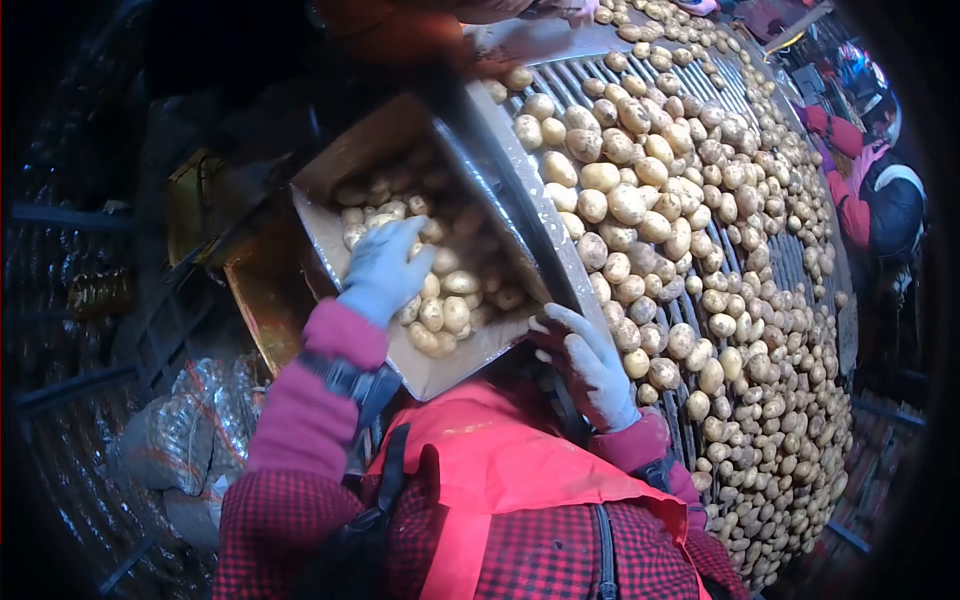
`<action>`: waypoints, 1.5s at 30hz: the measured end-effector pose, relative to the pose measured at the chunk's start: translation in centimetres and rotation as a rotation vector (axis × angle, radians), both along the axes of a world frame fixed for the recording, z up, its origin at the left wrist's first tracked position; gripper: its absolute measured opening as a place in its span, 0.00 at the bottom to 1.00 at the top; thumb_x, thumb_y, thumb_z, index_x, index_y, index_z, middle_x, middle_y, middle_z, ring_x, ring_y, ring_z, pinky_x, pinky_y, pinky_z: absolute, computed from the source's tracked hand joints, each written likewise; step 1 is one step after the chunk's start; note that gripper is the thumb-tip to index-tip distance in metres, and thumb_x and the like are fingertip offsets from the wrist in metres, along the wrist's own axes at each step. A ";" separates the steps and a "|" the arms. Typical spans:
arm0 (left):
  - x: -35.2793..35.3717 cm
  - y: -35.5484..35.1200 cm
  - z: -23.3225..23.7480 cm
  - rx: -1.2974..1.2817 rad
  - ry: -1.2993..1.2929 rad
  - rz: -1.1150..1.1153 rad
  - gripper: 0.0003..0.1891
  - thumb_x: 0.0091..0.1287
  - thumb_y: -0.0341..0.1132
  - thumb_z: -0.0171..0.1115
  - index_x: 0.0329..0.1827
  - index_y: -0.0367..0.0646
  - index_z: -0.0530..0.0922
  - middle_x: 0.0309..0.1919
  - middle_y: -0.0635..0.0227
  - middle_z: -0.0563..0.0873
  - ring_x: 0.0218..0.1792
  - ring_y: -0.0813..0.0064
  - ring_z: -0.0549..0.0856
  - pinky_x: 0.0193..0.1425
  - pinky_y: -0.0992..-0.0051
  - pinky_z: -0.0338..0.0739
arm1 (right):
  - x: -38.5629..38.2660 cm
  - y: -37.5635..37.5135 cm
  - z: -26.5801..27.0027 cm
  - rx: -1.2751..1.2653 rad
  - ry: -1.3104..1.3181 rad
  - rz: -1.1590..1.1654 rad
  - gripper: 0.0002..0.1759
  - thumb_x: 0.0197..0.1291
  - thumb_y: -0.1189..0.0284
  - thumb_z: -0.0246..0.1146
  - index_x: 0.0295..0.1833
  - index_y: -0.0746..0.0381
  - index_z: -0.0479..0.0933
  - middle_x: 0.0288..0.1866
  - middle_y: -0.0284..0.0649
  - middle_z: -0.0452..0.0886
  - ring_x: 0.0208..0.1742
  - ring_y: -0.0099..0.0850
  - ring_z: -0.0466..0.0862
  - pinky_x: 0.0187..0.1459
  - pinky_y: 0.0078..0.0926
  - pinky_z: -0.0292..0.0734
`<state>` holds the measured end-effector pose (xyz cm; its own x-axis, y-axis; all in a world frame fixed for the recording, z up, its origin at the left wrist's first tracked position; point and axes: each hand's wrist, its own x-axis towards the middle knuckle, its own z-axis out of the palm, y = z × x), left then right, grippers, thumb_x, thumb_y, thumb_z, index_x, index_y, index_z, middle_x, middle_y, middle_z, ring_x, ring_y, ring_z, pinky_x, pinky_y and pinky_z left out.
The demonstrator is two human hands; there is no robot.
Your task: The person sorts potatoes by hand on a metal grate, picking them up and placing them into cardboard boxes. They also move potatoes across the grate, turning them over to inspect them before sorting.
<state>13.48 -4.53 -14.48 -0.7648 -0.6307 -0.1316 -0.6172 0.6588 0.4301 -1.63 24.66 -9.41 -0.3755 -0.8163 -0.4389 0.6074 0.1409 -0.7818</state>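
My left hand (388, 265), in a pale blue-grey glove, reaches into a cardboard box (425, 372) and lies on the potatoes (440, 315) there. Its thumb stands apart from the fingers, and the fingertips rest among the potatoes. The box is tilted and has shiny tape or lining along its edges. At the box's near right corner is my right hand (592, 370), gloved alike, its fingers curled at the rim; the glove's fingertips look dirty. Just right of that hand, many potatoes (655, 225) lie on a slatted metal conveyor (562, 85).
The conveyor's metal side rail (530, 195) runs alongside the box. Another open cardboard box (262, 300) stands at the left. Filled clear bags (180, 440) lie at lower left. Another person (860, 190) in pink sleeves is across the conveyor; an orange sleeve (400, 35) shows at the top.
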 end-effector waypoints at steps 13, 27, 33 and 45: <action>-10.4 -3.9 -8.5 0.051 -0.693 0.035 0.29 0.65 0.46 0.70 0.70 0.47 0.81 0.58 0.56 0.90 0.58 0.56 0.88 0.62 0.59 0.83 | -2.0 -0.3 0.0 0.084 0.175 0.319 0.30 0.79 0.63 0.57 0.81 0.63 0.66 0.74 0.42 0.76 0.76 0.33 0.74 0.75 0.34 0.68; 11.7 2.7 1.3 1.182 0.910 0.979 0.24 0.78 0.60 0.59 0.52 0.47 0.85 0.37 0.67 0.89 0.31 0.77 0.86 0.25 0.79 0.73 | 0.1 0.2 -1.0 0.106 -0.027 0.244 0.31 0.80 0.56 0.58 0.80 0.61 0.67 0.71 0.45 0.80 0.70 0.36 0.80 0.70 0.35 0.71; 20.4 8.2 2.2 0.759 1.031 1.296 0.22 0.77 0.59 0.59 0.59 0.52 0.82 0.42 0.67 0.89 0.29 0.80 0.82 0.24 0.84 0.70 | 0.7 0.0 -1.0 0.119 -0.099 0.315 0.29 0.80 0.62 0.59 0.78 0.65 0.69 0.70 0.44 0.81 0.68 0.32 0.81 0.66 0.30 0.74; 30.7 15.0 -6.7 0.130 0.344 1.152 0.28 0.74 0.39 0.64 0.76 0.43 0.74 0.65 0.53 0.81 0.67 0.57 0.78 0.72 0.61 0.73 | 0.4 0.2 -1.5 0.154 -0.123 0.349 0.29 0.80 0.62 0.60 0.78 0.64 0.69 0.71 0.43 0.80 0.67 0.30 0.81 0.67 0.29 0.75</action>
<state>44.13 10.52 -21.20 0.2301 -0.9624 -0.1443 -0.6539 -0.2627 0.7096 -1.25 24.88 -10.88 -0.0243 -0.8069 -0.5902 0.5897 0.4652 -0.6602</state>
